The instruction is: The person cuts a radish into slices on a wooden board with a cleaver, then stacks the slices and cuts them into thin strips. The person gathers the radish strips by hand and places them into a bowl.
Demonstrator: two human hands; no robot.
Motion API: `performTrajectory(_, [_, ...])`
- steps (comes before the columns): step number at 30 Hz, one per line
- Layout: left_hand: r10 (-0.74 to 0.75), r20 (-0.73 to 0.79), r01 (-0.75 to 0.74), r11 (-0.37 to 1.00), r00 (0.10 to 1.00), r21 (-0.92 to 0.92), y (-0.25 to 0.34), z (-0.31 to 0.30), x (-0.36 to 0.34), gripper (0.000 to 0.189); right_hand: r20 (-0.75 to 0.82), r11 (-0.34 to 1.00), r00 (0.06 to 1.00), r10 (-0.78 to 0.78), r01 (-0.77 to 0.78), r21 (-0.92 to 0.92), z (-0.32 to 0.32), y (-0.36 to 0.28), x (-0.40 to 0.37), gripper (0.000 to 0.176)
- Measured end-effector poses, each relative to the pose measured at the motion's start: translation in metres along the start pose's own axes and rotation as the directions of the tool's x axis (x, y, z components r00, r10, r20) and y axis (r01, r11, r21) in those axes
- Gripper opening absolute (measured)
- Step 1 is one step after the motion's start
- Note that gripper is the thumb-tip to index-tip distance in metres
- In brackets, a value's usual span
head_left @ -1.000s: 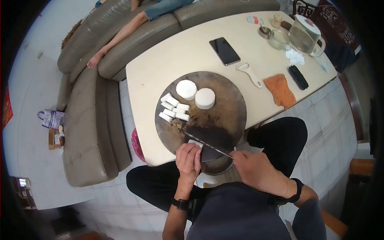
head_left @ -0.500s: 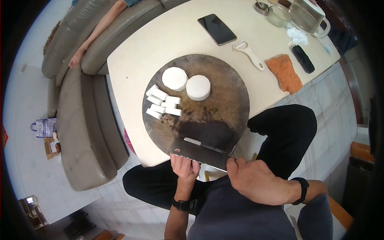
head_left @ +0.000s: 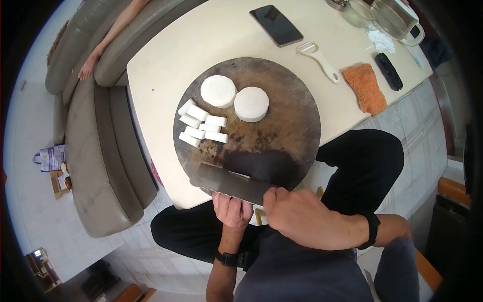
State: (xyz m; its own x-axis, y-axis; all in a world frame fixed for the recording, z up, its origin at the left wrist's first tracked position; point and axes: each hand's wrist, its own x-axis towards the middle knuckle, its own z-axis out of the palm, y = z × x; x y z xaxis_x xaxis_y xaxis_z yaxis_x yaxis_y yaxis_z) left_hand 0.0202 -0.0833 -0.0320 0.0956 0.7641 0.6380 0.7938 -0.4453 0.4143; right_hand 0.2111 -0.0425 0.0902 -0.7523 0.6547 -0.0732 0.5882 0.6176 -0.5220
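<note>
My right hand (head_left: 302, 216) is closed round the handle of a dark cleaver (head_left: 234, 185), its blade reaching left over the near edge of a round wooden chopping board (head_left: 289, 121). Against the near side of the blade, my left hand (head_left: 232, 210) has its fingers curled; the blade hides their tips and whatever they hold. Beyond the blade a thin white strip (head_left: 244, 175) peeks out. Two thick white rounds, apparently peeled radish, sit at the far part of the board: one on the left (head_left: 218, 91), one on the right (head_left: 251, 104). Several white blocks (head_left: 199, 130) lie at the board's left.
On the cream table (head_left: 151, 110) are a phone (head_left: 276, 25), a white peeler (head_left: 319, 60), an orange cloth (head_left: 365, 89), a black case (head_left: 388, 71) and a clear jug (head_left: 395, 20). A bare leg (head_left: 113, 38) rests on the grey sofa (head_left: 93, 156).
My right hand has moved the cleaver leftward, its blade sliding across in front of my left hand. My left hand stays almost where it was. The view has shifted slightly.
</note>
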Motion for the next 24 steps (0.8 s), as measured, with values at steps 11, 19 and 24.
performTrajectory(11, [-0.040, -0.049, 0.035, 0.994, 0.998, -0.106, 0.009, 0.003, 0.016, 0.019, 0.067, 0.966, 0.975, 0.213, -0.221, 0.133, -0.002, 0.010, -0.010, 0.022])
performTrajectory(19, [-0.025, -0.045, 0.022, 0.998, 0.999, -0.066, 0.003, 0.002, 0.006, 0.015, 0.141, 0.991, 0.982, 0.125, -0.131, 0.038, -0.020, -0.009, -0.033, 0.022])
performTrajectory(24, [-0.006, -0.042, 0.004, 0.999, 0.999, -0.041, 0.003, 0.002, 0.009, 0.012, 0.153, 0.995, 0.984, 0.091, -0.096, 0.030, -0.023, -0.007, -0.030, 0.021])
